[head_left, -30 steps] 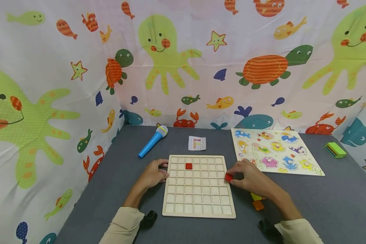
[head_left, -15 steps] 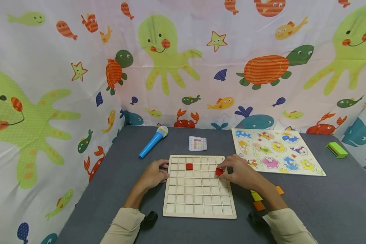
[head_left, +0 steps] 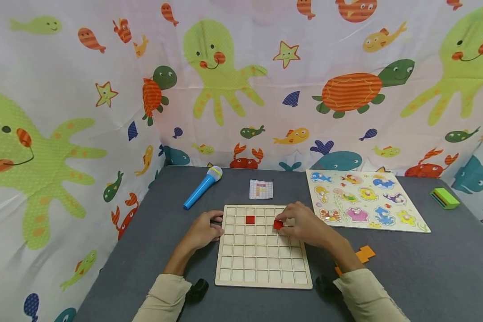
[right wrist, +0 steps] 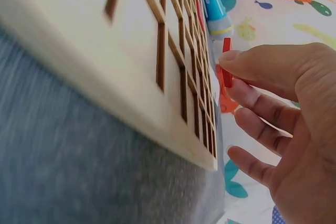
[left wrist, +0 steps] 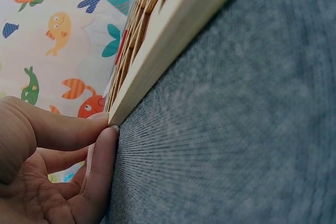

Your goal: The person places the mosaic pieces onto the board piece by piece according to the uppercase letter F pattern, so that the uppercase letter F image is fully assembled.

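Note:
A pale wooden grid board lies flat on the table, with one red square tile sitting in a cell near its top. At the board's left edge, my left hand pinches the rim between thumb and finger, as the left wrist view shows. My right hand is over the board's upper right part. Between its thumb and index finger it pinches a second red square tile, held above the cells, seen edge-on in the right wrist view as a thin red tile.
Behind the board lies a small patterned grid card, with a blue toy microphone to its left. A sea-animal puzzle board is at the back right, beside a stack of green pieces. Orange tiles lie near my right forearm.
My right hand has moved left from the board's right edge, carrying the red tile over the upper cells. More of the orange tiles shows by the forearm. My left hand has stayed put.

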`<state>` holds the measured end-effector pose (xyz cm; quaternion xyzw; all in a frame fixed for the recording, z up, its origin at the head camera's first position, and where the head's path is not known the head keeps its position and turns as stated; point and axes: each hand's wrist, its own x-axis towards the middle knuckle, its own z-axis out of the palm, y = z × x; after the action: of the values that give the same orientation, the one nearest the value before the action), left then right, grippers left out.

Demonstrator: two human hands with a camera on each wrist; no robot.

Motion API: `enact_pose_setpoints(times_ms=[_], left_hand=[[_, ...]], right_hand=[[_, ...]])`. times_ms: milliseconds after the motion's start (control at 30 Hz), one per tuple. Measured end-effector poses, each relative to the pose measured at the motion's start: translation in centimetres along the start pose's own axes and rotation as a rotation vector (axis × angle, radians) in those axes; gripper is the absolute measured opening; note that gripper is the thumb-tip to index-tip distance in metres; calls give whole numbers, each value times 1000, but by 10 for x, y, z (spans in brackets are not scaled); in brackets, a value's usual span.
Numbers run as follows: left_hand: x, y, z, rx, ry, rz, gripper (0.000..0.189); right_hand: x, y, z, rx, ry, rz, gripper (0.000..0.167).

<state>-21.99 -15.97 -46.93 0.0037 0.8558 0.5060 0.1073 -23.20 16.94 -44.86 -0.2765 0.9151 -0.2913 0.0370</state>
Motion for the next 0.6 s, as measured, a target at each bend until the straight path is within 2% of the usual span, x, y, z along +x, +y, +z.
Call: enact_pose_setpoints(times_ms=[367, 600], left_hand=[[-1, 0, -2, -8, -2, 5, 55], [-1, -2, -2, -12, -4, 13, 55]], right_hand=[[15, -8, 6, 13, -10, -39, 26], [24, -12, 10, 56, -25, 5, 29]])
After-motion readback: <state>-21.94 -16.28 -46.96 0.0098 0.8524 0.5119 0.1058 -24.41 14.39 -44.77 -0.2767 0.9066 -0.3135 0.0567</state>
